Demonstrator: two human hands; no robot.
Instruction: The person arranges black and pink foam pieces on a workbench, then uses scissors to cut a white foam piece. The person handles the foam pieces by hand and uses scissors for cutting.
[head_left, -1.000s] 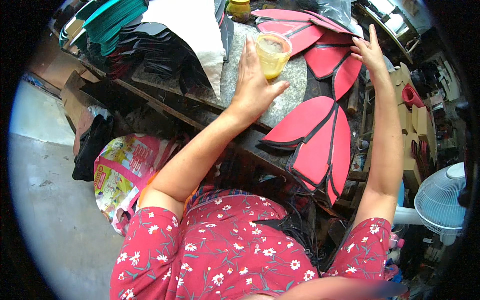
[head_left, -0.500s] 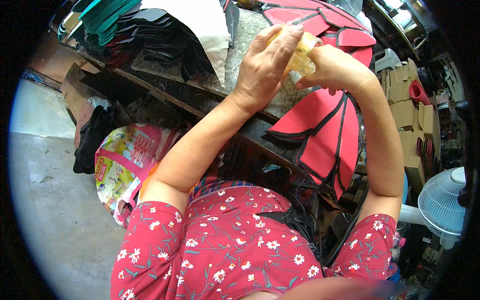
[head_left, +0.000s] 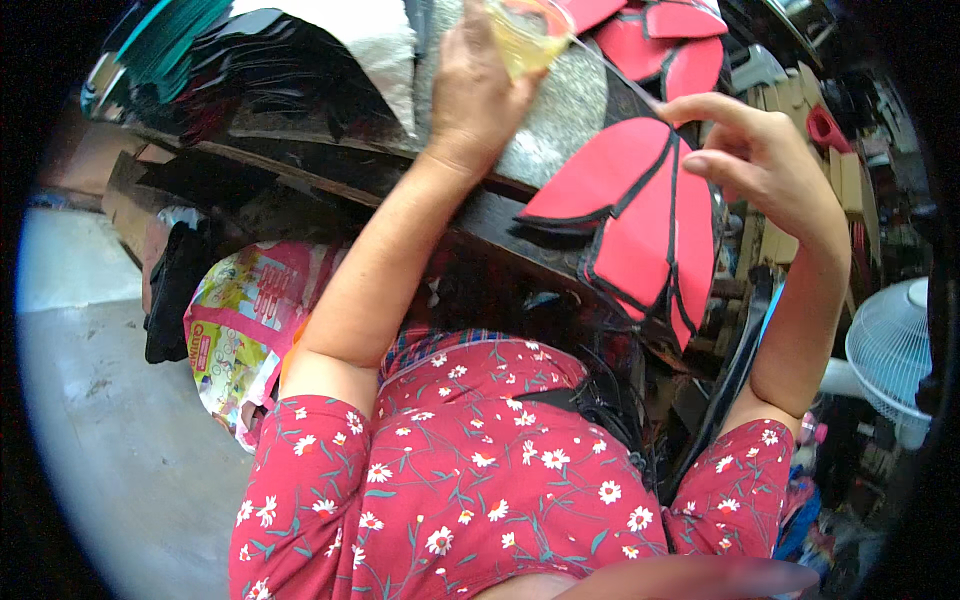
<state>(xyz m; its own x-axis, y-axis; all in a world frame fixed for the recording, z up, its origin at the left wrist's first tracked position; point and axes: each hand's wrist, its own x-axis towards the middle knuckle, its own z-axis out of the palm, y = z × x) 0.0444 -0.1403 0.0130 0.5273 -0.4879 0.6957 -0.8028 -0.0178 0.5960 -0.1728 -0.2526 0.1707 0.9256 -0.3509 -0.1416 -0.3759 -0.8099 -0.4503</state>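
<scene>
A roll of clear yellowish tape is gripped in my left hand, above the speckled grey worktop. From the roll a thin clear strip stretches taut to the fingertips of my right hand. The right index finger is bent at the strip's end, while the thumb shows apart below it; how the other fingers grip it is hidden. Just below the right hand, a red panel piece with black edging hangs over the table's front edge. More red black-edged pieces lie farther back.
Stacked black sheets, teal sheets and a white sheet occupy the table's left side. A colourful bag stands below on the floor. At right are a fan and cardboard boxes.
My hands have moved apart: the left went up and left with the roll, the right moved right and down. A strip of tape now spans between them.
</scene>
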